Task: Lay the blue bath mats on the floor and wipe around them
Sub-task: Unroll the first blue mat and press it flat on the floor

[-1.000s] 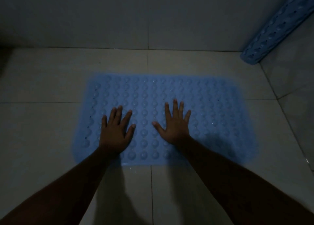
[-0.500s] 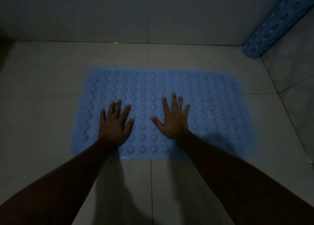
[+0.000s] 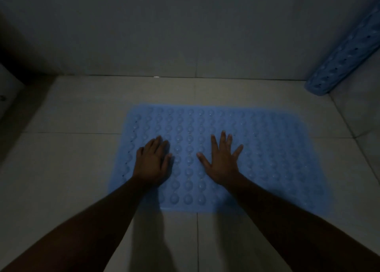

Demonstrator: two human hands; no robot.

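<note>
A blue bath mat (image 3: 267, 152) with rows of round bumps lies flat on the pale tiled floor (image 3: 78, 169). Both palms rest on its left half. My left hand (image 3: 152, 162) lies flat near the mat's left edge, fingers close together. My right hand (image 3: 223, 160) lies flat near the mat's middle with its fingers spread. Neither hand holds anything. A second blue mat (image 3: 347, 62), rolled into a tube, leans in the far right corner against the wall.
A tiled wall (image 3: 185, 35) rises just beyond the mat. Another wall closes the right side behind the rolled mat. A dark shape (image 3: 12, 76) stands at the far left. The room is dim.
The view has shifted, so the mat sits lower and further right in frame. My left hand's fingers have drawn together; my right hand stays spread on the mat.
</note>
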